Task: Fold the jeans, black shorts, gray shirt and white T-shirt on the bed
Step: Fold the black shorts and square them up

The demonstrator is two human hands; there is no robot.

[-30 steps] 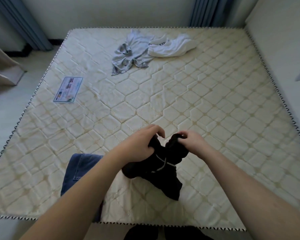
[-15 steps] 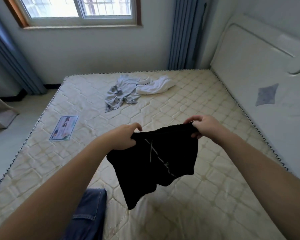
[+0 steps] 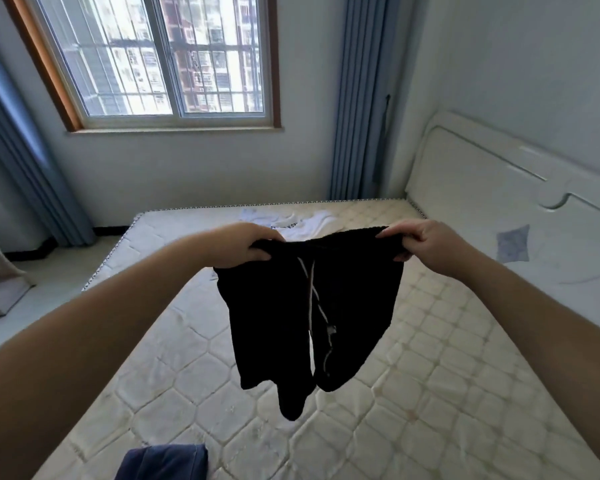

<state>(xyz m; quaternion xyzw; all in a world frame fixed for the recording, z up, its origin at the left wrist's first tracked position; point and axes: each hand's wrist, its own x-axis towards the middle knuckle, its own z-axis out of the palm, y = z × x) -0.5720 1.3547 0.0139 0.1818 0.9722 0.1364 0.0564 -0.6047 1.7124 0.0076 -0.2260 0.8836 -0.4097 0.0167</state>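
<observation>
Holding black shorts [image 3: 312, 306] up by waistband above bed [image 3: 430, 393]: left hand [image 3: 246, 247] and right hand [image 3: 420, 244], fingers clenched on opposite corners, likely so legs hang straight for folding. White T-shirt [image 3: 312, 225] at bed's far edge; jeans [image 3: 163, 462] at near edge.

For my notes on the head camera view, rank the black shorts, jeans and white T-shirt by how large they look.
1. black shorts, nearest the camera
2. jeans, cut off by the frame
3. white T-shirt, partly hidden; close to the jeans, so that order is unsure.

A home bedroom is shown. This is indicated by a bare quilted mattress [image 3: 430, 341] against a padded headboard [image 3: 499, 188], with a curtained, barred window [image 3: 174, 60] behind.
</observation>
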